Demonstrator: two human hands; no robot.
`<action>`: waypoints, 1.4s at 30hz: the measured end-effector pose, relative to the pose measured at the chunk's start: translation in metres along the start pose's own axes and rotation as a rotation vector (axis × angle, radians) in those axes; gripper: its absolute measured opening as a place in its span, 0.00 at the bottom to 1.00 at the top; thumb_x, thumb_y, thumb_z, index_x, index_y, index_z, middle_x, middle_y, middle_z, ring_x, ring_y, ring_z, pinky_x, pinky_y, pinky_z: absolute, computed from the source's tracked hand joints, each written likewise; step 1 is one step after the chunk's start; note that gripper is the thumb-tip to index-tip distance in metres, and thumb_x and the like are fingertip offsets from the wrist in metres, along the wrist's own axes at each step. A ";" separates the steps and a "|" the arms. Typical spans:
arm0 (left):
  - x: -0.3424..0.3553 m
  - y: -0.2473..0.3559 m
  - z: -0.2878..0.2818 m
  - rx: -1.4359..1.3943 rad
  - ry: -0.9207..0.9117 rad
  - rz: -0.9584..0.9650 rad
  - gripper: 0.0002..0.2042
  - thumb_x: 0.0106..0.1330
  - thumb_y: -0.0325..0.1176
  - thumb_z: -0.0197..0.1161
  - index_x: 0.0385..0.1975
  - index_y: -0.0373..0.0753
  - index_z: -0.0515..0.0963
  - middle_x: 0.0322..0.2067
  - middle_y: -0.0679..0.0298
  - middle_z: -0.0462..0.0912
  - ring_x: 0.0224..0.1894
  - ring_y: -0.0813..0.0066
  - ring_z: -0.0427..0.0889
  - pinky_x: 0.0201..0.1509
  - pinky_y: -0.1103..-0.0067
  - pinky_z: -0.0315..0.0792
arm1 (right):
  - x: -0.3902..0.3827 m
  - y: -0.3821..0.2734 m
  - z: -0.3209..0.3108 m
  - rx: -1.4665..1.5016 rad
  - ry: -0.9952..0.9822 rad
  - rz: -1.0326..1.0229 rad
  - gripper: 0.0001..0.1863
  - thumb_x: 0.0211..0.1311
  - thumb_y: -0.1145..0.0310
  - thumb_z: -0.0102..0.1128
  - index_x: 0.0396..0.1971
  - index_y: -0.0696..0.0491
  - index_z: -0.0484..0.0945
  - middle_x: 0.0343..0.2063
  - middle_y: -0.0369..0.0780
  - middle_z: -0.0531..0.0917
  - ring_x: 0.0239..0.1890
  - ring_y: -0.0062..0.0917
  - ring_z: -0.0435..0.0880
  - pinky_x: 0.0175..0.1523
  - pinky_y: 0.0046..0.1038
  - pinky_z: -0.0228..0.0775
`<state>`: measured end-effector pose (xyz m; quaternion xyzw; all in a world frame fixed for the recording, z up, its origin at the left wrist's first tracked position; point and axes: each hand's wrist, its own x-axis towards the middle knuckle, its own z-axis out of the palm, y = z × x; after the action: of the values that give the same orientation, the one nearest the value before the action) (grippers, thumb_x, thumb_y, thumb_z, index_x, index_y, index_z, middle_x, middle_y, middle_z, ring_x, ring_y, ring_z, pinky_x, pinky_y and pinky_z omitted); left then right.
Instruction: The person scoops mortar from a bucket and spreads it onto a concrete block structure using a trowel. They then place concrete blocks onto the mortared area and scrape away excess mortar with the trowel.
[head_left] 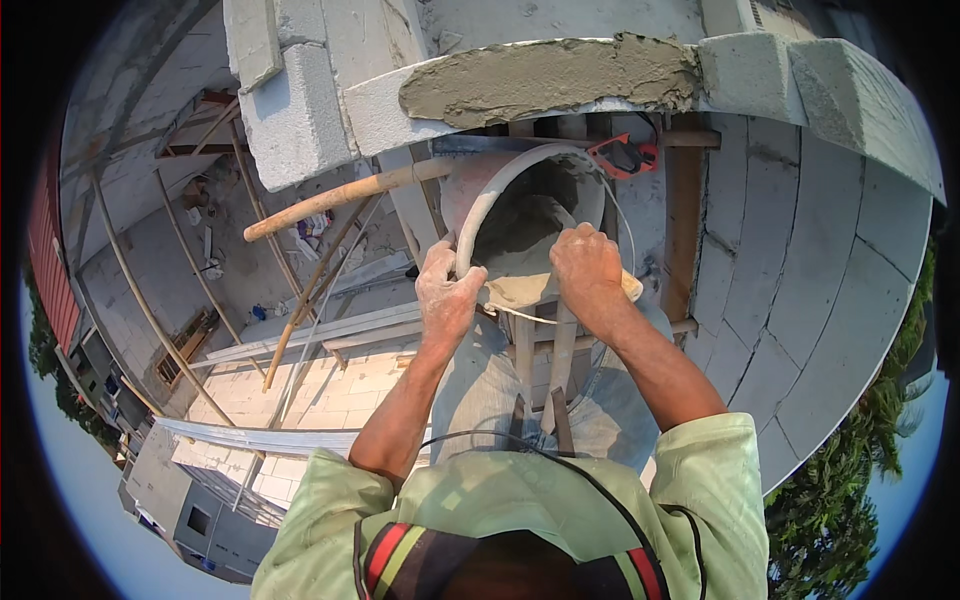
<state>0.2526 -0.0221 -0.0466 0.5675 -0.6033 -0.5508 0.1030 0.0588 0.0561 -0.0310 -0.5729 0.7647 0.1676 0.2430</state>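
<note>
A pale, mortar-caked bucket (pixel 485 200) with grey mortar in it is tilted between my hands, below a block wall edge. My left hand (pixel 450 295) grips its left rim, fingers wrapped round it. My right hand (pixel 588 270) is closed at the bucket's mouth; what its fingers hold is hidden. A thin wire handle (pixel 530 318) hangs round the bucket. Grey mortar (pixel 545 75) coats part of the block ledge (pixel 370 110) above.
A red-handled saw (pixel 635 150) lies right of the bucket. A long pole (pixel 310 208) juts leftward. Ladder rails (pixel 522 365) stand below me between my legs. A block wall (pixel 810 270) rises at right; scaffold poles (pixel 150 310) stand over a lower floor at left.
</note>
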 end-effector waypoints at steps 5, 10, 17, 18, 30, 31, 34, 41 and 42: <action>-0.008 0.012 0.000 0.040 0.003 0.048 0.12 0.49 0.26 0.67 0.20 0.28 0.68 0.46 0.49 0.79 0.43 0.66 0.76 0.46 0.72 0.69 | 0.006 -0.021 0.011 0.116 -0.052 0.002 0.07 0.47 0.72 0.65 0.26 0.59 0.83 0.28 0.49 0.84 0.35 0.36 0.88 0.34 0.33 0.82; -0.006 0.009 -0.004 0.022 0.002 0.076 0.11 0.49 0.25 0.66 0.20 0.28 0.69 0.45 0.51 0.79 0.41 0.68 0.76 0.44 0.75 0.70 | 0.001 -0.002 0.001 0.501 -0.216 -0.106 0.10 0.49 0.68 0.65 0.28 0.59 0.85 0.30 0.50 0.86 0.39 0.40 0.87 0.42 0.42 0.81; 0.004 0.003 -0.012 -0.008 -0.004 0.046 0.10 0.50 0.26 0.65 0.21 0.28 0.69 0.36 0.55 0.76 0.38 0.67 0.75 0.42 0.73 0.69 | -0.011 0.052 -0.037 0.821 -0.396 -0.077 0.27 0.51 0.54 0.71 0.43 0.61 0.83 0.30 0.52 0.86 0.38 0.44 0.87 0.45 0.41 0.78; 0.005 0.005 -0.012 -0.033 -0.005 0.015 0.10 0.50 0.26 0.65 0.20 0.29 0.69 0.32 0.60 0.74 0.33 0.70 0.72 0.39 0.74 0.68 | -0.018 0.061 -0.042 0.817 -0.391 -0.075 0.27 0.51 0.54 0.71 0.43 0.61 0.83 0.30 0.52 0.86 0.38 0.44 0.87 0.45 0.41 0.78; 0.009 -0.007 -0.022 -0.063 0.034 -0.046 0.08 0.52 0.25 0.65 0.23 0.35 0.71 0.22 0.72 0.66 0.25 0.83 0.64 0.29 0.81 0.61 | -0.087 0.121 -0.147 0.904 0.058 0.215 0.27 0.51 0.56 0.75 0.46 0.60 0.82 0.37 0.46 0.85 0.36 0.34 0.86 0.42 0.35 0.77; 0.009 -0.006 -0.020 -0.064 0.032 -0.050 0.07 0.52 0.25 0.65 0.23 0.34 0.72 0.22 0.72 0.66 0.25 0.83 0.64 0.29 0.81 0.62 | -0.087 0.122 -0.149 0.751 0.210 0.255 0.25 0.53 0.58 0.74 0.46 0.59 0.82 0.35 0.44 0.85 0.36 0.32 0.86 0.41 0.33 0.77; 0.008 -0.015 -0.019 -0.085 0.032 -0.057 0.06 0.52 0.25 0.64 0.24 0.34 0.73 0.22 0.72 0.67 0.25 0.83 0.64 0.29 0.81 0.62 | -0.076 0.120 -0.135 0.376 0.479 0.284 0.22 0.55 0.64 0.73 0.49 0.55 0.81 0.34 0.41 0.82 0.35 0.31 0.85 0.39 0.33 0.78; 0.005 -0.006 -0.021 -0.090 0.029 -0.126 0.10 0.50 0.26 0.65 0.21 0.32 0.68 0.23 0.68 0.65 0.27 0.79 0.65 0.31 0.77 0.63 | -0.068 0.112 -0.124 -0.018 0.627 0.291 0.25 0.51 0.66 0.72 0.51 0.52 0.78 0.35 0.39 0.77 0.36 0.34 0.83 0.42 0.35 0.77; 0.006 -0.006 -0.021 -0.089 0.026 -0.109 0.10 0.50 0.26 0.65 0.21 0.33 0.68 0.23 0.68 0.64 0.27 0.79 0.65 0.30 0.77 0.63 | -0.069 0.111 -0.122 0.001 0.642 0.301 0.24 0.52 0.66 0.72 0.51 0.52 0.78 0.35 0.39 0.77 0.35 0.35 0.83 0.41 0.35 0.77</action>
<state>0.2695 -0.0365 -0.0460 0.6014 -0.5449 -0.5747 0.1057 -0.0540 0.0778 0.1061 -0.4770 0.8781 0.0124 -0.0369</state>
